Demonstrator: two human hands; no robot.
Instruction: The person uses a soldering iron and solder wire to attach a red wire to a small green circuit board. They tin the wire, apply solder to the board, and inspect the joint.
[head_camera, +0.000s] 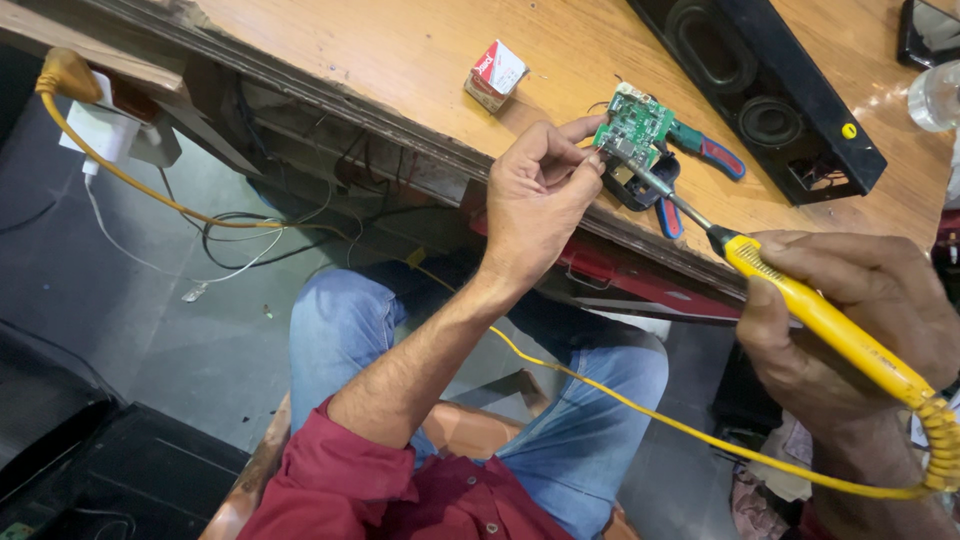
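- The right hand (850, 320) lay nearest the camera, closed in a full fist-like wrap around the yellow handle of the soldering iron (830, 325); a coiled yellow cord (600, 390) ran from the handle's rear end, across the lap and away under the bench.
- The iron's long axis ran on a slant from the lower right, at the hand, up toward the left, with the dark metal shaft leading and its tip (618, 160) meeting the lower edge of the green circuit board (636, 125). So the board lay up and to the left of the right hand's grip, straight along the line of the tool.
- The left hand (540, 195) came in from the opposite side, forearm rising from the lower left. Its fingers were curled and its thumb and forefinger pinched together just beside the board's left edge, close to the iron's tip. Whether they held a thin wire or the board's own edge could not be told.
- The left hand was the nearer of the two to the board; the right reached it only through the iron's length.
- The board rested near the front edge of the wooden bench (380, 50), on top of the red-and-blue pliers (700, 155).
- Farther back stood a small red-and-white box (495, 75) and a long black speaker housing (770, 90).
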